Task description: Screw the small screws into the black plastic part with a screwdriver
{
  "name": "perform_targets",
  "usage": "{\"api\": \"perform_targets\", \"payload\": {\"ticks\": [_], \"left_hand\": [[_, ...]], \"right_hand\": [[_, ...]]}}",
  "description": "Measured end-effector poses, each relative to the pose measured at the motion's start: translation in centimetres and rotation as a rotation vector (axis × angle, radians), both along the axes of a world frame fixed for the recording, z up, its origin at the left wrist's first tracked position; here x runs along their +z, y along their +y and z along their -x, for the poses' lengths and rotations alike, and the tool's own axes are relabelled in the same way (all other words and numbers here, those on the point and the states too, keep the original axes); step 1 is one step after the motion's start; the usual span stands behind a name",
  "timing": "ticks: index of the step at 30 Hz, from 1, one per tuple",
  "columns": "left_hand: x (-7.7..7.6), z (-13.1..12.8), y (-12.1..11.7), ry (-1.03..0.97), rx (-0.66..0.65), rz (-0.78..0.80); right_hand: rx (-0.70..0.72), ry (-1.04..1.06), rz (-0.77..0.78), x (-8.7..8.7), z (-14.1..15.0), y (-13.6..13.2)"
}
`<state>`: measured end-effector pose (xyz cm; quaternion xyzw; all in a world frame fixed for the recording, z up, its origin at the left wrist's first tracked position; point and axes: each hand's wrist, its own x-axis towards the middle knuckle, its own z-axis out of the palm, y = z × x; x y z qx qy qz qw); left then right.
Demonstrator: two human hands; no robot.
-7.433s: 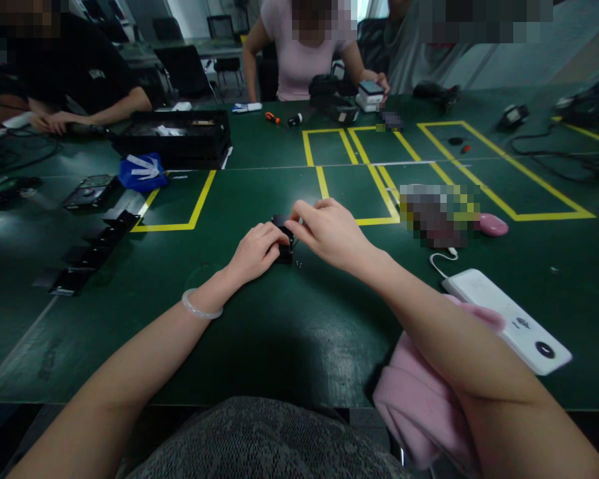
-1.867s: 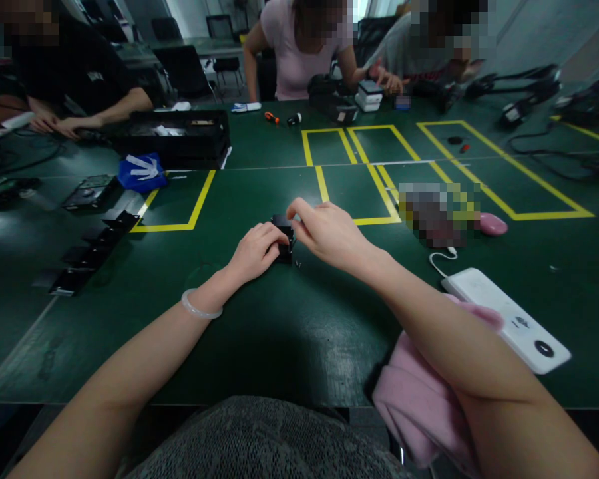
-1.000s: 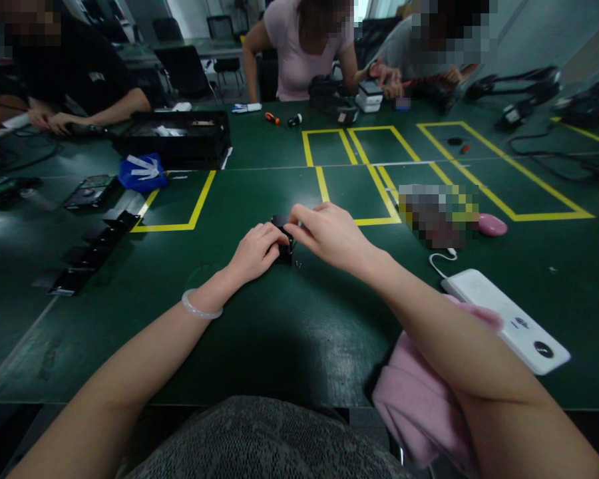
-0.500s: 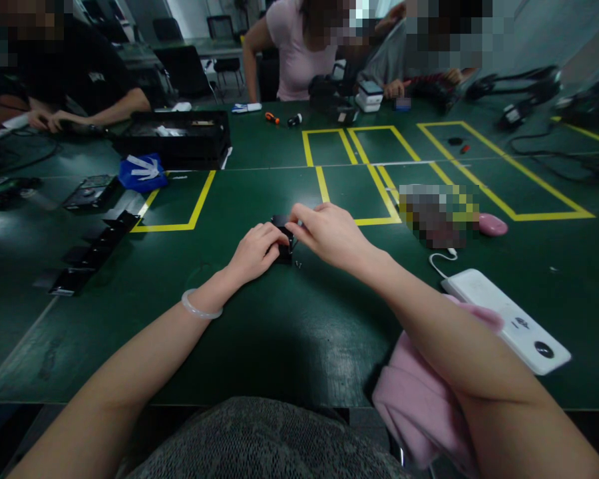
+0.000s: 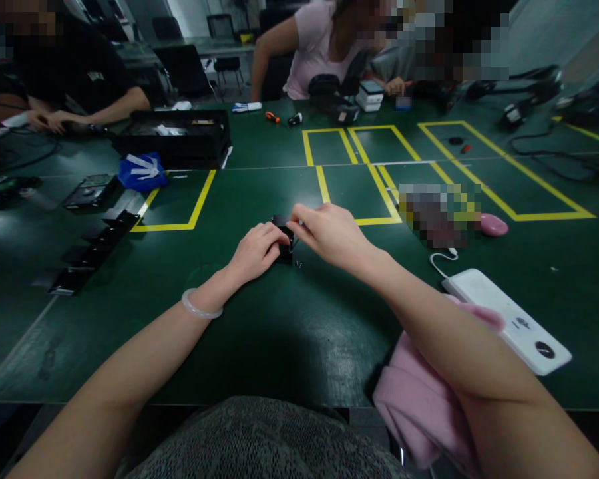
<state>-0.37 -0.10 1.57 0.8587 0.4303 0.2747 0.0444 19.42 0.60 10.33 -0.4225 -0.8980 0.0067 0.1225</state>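
A small black part (image 5: pixel 281 222) rests on the green table (image 5: pixel 279 332) in front of me, mostly covered by my fingers. My left hand (image 5: pixel 256 251) grips it from the left side. From the right, my right hand (image 5: pixel 329 234) pinches its top edge with thumb and forefinger. Tiny screws (image 5: pixel 298 265) lie on the table just below the part. A pale bangle (image 5: pixel 199 306) circles my left wrist.
A white power bank (image 5: pixel 509 320) with a cable and a pink cloth (image 5: pixel 419 406) lie under my right forearm. Black flat parts (image 5: pixel 87 249) line the left. A black tray (image 5: pixel 174 136), a blue bag (image 5: pixel 142 171) and other people sit further back. Yellow tape boxes (image 5: pixel 359 173) mark the table.
My hands have barely shifted; the right fingers have adjusted slightly on the part. The people at the far side have leaned to the right.
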Motion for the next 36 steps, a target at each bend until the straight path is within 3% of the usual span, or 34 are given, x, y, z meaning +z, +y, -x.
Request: {"api": "perform_targets", "payload": {"ticks": [7, 13, 22, 28, 36], "left_hand": [[0.00, 0.01, -0.01, 0.001, 0.000, -0.017], [-0.07, 0.00, 0.00, -0.010, -0.004, -0.006], [-0.02, -0.01, 0.03, -0.003, 0.003, 0.002], [0.15, -0.01, -0.05, -0.005, -0.003, 0.018], [0.22, -0.07, -0.10, 0.008, 0.012, 0.019]], "right_hand": [[0.046, 0.047, -0.005, -0.24, -0.03, -0.04], [-0.012, -0.021, -0.014, 0.03, 0.08, -0.05], [0.056, 0.068, 0.012, -0.20, -0.21, 0.16], [-0.006, 0.006, 0.004, -0.03, -0.07, 0.07], [0.054, 0.074, 0.013, -0.15, -0.20, 0.00]]}}
